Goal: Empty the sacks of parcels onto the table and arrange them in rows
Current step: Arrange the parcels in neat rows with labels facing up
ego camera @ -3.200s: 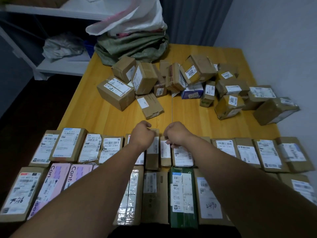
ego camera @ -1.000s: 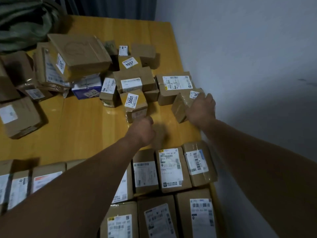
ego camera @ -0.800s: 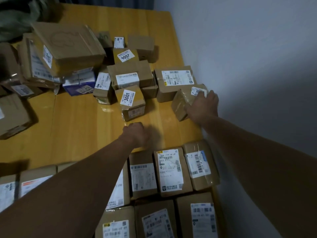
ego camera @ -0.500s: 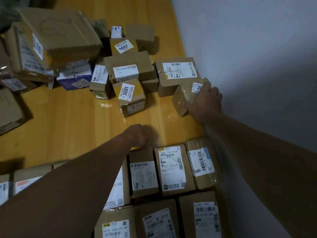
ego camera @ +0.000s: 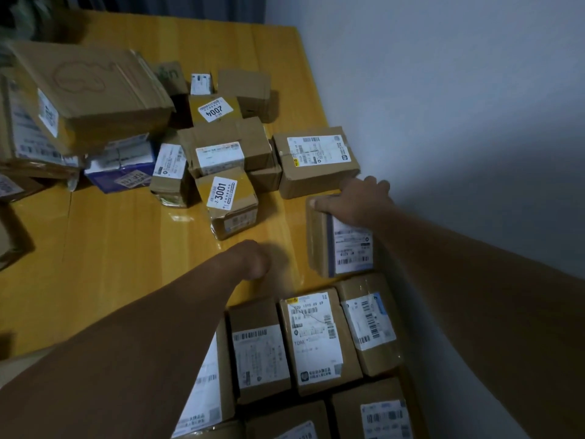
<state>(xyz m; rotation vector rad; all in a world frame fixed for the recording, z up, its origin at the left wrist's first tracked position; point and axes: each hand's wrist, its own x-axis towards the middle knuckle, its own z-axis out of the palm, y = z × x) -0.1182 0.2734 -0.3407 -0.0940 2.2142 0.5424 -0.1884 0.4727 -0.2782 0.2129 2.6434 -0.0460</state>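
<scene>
The right hand grips the small brown cardboard box, white label up, likely to start a new row; the left hand is curled, empty

A: Entry one?
B: The left hand: fingers curled under, tips unseen. Its forearm covers half the row parcel beneath.
A: And the right hand?
B: Fingertips hidden behind the gripped parcel; label print unreadable.
A: Elsewhere?
B: One large box, far left of the left hand: blurred, label illegible.
</scene>
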